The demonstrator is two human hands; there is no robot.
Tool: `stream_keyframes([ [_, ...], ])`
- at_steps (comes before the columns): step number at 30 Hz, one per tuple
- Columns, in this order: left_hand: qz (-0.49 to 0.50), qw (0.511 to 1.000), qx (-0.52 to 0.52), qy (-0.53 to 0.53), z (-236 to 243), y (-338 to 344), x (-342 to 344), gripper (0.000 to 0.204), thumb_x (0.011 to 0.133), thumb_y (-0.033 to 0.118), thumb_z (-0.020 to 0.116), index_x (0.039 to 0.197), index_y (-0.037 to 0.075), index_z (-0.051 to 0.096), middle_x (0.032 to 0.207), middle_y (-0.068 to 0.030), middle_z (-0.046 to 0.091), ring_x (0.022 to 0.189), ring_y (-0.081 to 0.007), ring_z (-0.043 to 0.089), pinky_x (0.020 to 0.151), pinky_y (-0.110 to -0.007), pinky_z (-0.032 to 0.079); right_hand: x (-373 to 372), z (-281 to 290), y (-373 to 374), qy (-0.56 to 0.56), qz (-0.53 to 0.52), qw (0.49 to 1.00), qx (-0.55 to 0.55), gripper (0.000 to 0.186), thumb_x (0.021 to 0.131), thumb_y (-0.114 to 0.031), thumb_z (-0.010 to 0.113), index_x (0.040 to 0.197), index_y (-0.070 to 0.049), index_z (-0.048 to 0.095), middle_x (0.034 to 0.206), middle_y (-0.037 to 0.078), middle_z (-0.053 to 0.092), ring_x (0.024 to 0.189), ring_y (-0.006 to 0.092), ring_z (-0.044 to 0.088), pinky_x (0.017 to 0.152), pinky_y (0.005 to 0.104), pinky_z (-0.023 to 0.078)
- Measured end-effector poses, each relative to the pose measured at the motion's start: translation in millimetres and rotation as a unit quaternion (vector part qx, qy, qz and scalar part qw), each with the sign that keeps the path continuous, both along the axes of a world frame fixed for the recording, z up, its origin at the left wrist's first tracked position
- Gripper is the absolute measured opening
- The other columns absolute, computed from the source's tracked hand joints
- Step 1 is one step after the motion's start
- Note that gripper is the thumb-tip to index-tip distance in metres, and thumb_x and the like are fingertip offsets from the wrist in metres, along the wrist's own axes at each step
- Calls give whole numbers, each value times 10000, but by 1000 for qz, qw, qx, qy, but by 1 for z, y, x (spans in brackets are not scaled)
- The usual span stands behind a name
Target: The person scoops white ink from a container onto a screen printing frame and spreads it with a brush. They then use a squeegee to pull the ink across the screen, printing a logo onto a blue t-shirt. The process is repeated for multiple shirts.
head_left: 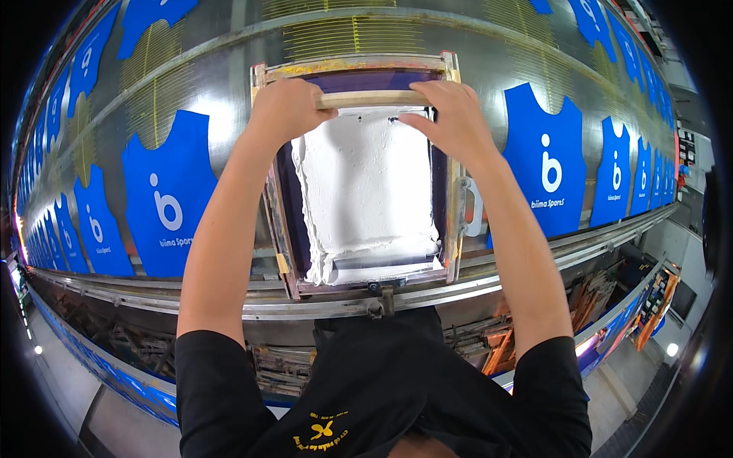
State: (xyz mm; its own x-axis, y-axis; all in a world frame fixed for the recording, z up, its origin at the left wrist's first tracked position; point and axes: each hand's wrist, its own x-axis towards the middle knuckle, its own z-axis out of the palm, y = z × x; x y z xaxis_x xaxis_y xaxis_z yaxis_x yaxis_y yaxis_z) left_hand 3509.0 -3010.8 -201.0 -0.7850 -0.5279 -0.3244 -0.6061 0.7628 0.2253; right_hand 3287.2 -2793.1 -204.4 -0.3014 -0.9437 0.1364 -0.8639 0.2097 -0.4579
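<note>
White paste (370, 183) against dark purple mesh (370, 79)
Blue fabric panels (187, 191) left and right bear white prints (551, 169); the bar (372, 98) is pale tan, the far grey table (229, 69) yellow-striped.

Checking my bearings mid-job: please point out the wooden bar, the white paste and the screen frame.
Wooden bar (372, 98): head view, middle of its length.
White paste (366, 183): head view, middle of the spread layer.
Screen frame (351, 66): head view, far rail.
</note>
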Motion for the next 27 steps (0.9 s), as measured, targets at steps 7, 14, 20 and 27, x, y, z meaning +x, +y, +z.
stream_keyframes([
  [7, 16, 999, -22, 36, -3, 15, 8, 477, 842, 591, 811, 912, 120, 844, 823, -108, 782, 810, -343, 768, 755, -476, 616, 9, -12, -26, 70, 6, 995, 73, 236, 892, -303, 839, 969, -87, 779, 891, 82, 755, 875, 325, 700, 803, 487, 535],
  [14, 10, 1000, -26, 9, -6, 131, 83, 272, 842, 504, 824, 975, 267, 835, 842, -29, 780, 852, -301, 760, 779, -463, 591, 82, -19, 99, 48, 40, 998, 23, 290, 792, -192, 846, 1064, -116, 780, 1000, 70, 753, 947, 319, 668, 859, 482, 486],
  [20, 32, 994, 23, 105, -3, 251, 167, 400, 668, 154, 871, 1059, 147, 787, 989, -53, 794, 988, -269, 750, 922, -438, 529, 164, -9, 218, -1, 15, 1000, 5, 403, 703, -79, 784, 1102, -82, 732, 1115, 59, 730, 1051, 285, 653, 941, 468, 461],
  [27, 15, 988, -19, 154, 9, 317, 202, 650, 646, 54, 822, 1284, 51, 703, 1293, -131, 732, 1184, -294, 694, 1022, -460, 470, 193, 1, 265, 36, 24, 999, -11, 426, 705, -70, 780, 1128, -80, 736, 1171, 48, 711, 1096, 265, 649, 960, 468, 463],
])
